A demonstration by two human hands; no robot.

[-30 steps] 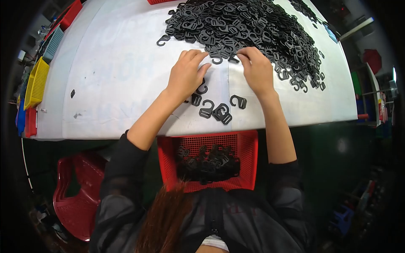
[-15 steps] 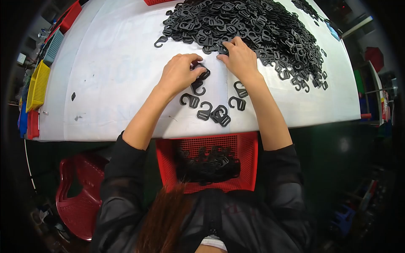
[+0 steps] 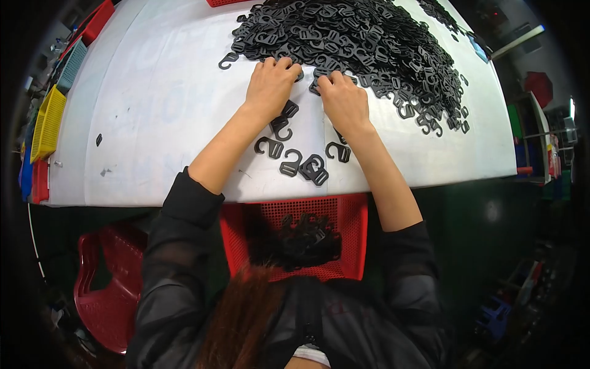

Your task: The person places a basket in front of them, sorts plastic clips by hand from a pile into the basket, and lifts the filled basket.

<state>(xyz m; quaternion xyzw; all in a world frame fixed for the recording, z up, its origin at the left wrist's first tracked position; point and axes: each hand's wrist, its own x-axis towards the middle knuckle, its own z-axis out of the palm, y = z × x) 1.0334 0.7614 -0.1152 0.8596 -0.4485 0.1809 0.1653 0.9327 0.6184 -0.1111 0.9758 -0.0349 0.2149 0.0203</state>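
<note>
A big pile of black plastic hooks [image 3: 350,37], each with a slotted buckle end, covers the far part of the white table. At its near edge, my left hand [image 3: 273,86] has its fingers curled down over a hook, partly visible by the fingertips. Close by on the right, my right hand [image 3: 345,101] has its fingers bent onto black hooks at the pile's edge; its thumb is mostly hidden. Between my forearms, several loose hooks [image 3: 290,163] lie in a rough curve, some overlapping.
Below the table edge, a red basket [image 3: 357,246] holds more black hooks. Yellow [image 3: 49,126] and grey-blue [image 3: 74,64] baskets line the table's left side. A dark red plastic chair [image 3: 110,295] stands lower left. One small black piece [image 3: 99,140] lies on the left of the white table [image 3: 160,123].
My left hand has moved forward from the loose hooks to the pile's edge, leaving a hook behind. My right hand has drawn back slightly, with hooks now at its fingertips.
</note>
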